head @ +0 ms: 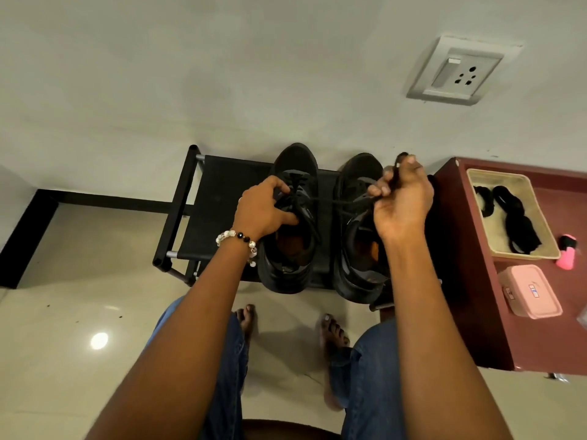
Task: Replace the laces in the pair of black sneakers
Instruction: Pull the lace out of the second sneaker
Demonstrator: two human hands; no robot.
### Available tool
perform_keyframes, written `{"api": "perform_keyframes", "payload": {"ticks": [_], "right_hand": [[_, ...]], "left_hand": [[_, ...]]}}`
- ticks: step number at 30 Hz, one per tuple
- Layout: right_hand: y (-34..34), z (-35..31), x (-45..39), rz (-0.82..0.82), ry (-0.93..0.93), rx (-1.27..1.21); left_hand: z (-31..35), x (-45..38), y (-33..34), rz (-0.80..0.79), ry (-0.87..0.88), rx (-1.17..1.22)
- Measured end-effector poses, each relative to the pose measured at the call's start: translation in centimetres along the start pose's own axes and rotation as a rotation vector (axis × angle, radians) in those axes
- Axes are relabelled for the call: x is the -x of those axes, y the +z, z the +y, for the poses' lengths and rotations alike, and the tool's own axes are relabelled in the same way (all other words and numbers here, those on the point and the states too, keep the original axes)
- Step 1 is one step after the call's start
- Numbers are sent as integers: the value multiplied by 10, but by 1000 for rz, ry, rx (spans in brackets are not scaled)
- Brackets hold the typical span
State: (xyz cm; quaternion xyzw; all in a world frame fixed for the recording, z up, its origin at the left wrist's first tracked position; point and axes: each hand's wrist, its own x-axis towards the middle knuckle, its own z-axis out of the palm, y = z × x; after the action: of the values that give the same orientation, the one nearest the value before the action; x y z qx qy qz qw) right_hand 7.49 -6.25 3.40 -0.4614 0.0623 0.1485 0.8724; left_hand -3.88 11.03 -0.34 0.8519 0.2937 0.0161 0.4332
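Note:
Two black sneakers stand side by side on a low black rack (219,185), toes toward the wall. My left hand (262,211) grips the tongue and upper of the left sneaker (293,217). A black lace (336,203) runs taut from that sneaker's eyelets across to my right hand (401,201), which pinches the gathered lace above the right sneaker (359,236). The right sneaker shows no lace in its eyelets. Black laces (516,217) lie coiled in a beige tray (476,176) on the right.
A dark red cabinet (476,281) stands right of the rack, carrying the tray, a pink box (529,292) and a small pink object (567,252). A wall socket (457,73) is above. My bare feet and jeans-covered knees are on the glossy tiled floor below the rack.

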Motion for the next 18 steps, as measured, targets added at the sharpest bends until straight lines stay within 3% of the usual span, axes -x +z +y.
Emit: {"api": "perform_keyframes", "payload": {"ticks": [3,5,7,10,14,18], "right_hand": [[1,18,-2,-127,-218,832],[3,33,-2,-371,-369,1378],[12,42,4,-571,-393,1688],[21,43,10,-686,-270,1710],[23,37,16,-470,-283,1653],[21,40,12,-272,-396,1538]], "left_hand": [[3,-3,-9,-95,-16,29],[3,-4,-16,-137,-8,71],[3,-3,-20,-146,8,114],[3,-1,-20,-100,50,74],[3,-5,-20,39,13,78],[1,-11,-22,197,-67,258]]}}
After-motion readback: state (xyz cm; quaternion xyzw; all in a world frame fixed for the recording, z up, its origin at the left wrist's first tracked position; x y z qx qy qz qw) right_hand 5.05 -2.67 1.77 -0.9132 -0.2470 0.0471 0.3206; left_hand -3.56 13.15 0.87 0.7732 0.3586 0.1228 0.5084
